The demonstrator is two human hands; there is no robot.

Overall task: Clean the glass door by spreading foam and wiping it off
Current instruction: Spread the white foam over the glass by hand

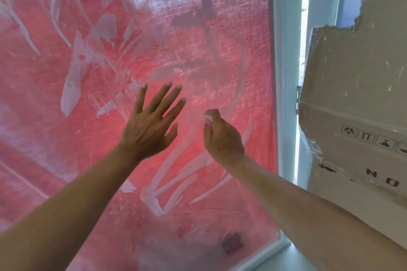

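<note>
a: where's the glass door (198, 39) from where you stand?

b: straight ahead of you, filling most of the view, pink cloth showing behind it and white foam (72, 86) smeared over it in streaks and patches.

a: and your hands?

b: your left hand (149, 125) is spread, fingers straight and fanned, up against the glass. your right hand (222, 136) is curled, with foam on its fingertips; i cannot tell if it pinches anything.

a: to the right?

b: the white door frame (284, 94), then torn cardboard (352, 94).
</note>
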